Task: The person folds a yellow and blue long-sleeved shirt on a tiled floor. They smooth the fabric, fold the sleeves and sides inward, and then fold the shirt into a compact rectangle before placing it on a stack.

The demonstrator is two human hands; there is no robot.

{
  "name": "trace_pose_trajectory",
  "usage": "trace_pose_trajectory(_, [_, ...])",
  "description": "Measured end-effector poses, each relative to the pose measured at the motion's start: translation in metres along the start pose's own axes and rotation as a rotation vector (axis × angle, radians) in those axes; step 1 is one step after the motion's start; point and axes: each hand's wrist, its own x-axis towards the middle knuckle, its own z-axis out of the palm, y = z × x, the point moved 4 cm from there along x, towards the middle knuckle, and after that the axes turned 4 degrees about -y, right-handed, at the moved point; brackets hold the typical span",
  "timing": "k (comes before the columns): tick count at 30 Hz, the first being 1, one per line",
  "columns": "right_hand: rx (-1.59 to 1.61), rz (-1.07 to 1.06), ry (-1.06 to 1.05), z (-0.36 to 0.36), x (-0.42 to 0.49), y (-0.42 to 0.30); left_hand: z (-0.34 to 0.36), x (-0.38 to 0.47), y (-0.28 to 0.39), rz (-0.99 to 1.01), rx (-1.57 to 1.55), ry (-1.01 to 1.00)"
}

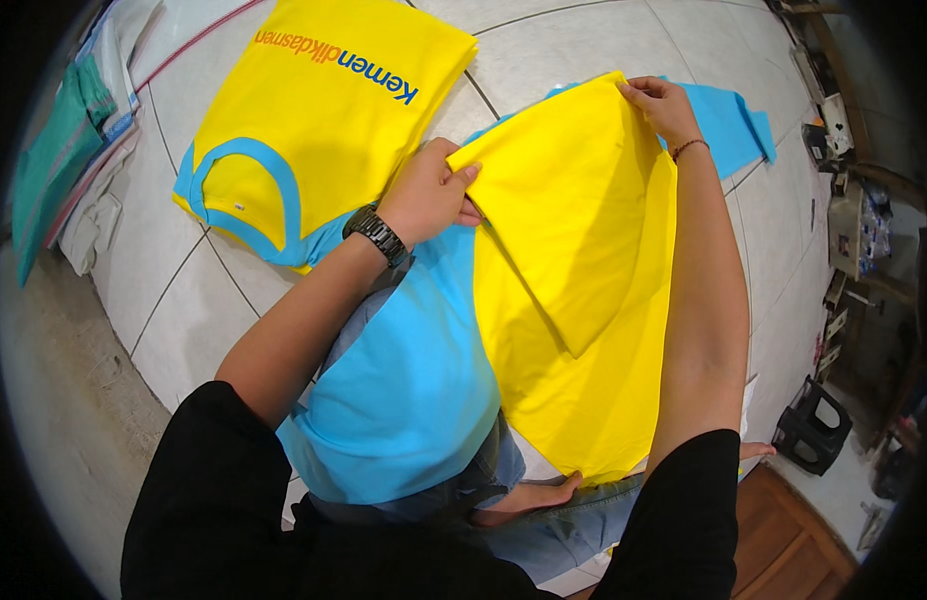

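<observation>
A yellow T-shirt with light-blue sleeves (576, 195) lies spread over the floor and my lap, its yellow body partly folded over itself. My left hand (435, 189), with a black watch at the wrist, pinches the left corner of the folded-over part. At its far corner, my right hand (658, 109) grips the cloth between thumb and fingers. One blue sleeve (411, 375) drapes across my leg; more blue cloth (722, 127) sticks out beyond my right hand. Left of it lies a folded yellow T-shirt (343, 142) with a blue collar (289, 199) and printed writing.
White floor tiles (178, 315) lie under the shirts. Green woven sacking (54, 172) hangs at the left. My bare foot (527, 501) touches the shirt's near edge. At right stand a black plastic object (812, 427), cluttered shelving (846, 225) and a brown wooden panel (786, 532).
</observation>
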Motion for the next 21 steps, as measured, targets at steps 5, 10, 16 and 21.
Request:
trace_pose_trajectory(5, [-0.09, 0.028, -0.005, 0.006, -0.008, -0.009, -0.001, -0.013, 0.019, -0.041, 0.419, 0.018])
trace_pose_trajectory(10, [-0.187, 0.074, -0.133, 0.012, 0.007, -0.012, -0.01, -0.005, 0.014, 0.254, 0.943, 0.212])
trace_pose_trajectory(16, [0.039, -0.172, 0.011, -0.005, -0.011, -0.009, -0.003, -0.014, 0.029, 0.655, 1.002, 0.348])
trace_pose_trajectory(21, [0.447, -0.303, 0.329, -0.119, -0.126, 0.013, 0.051, -0.039, 0.1, 0.567, 0.513, 0.071])
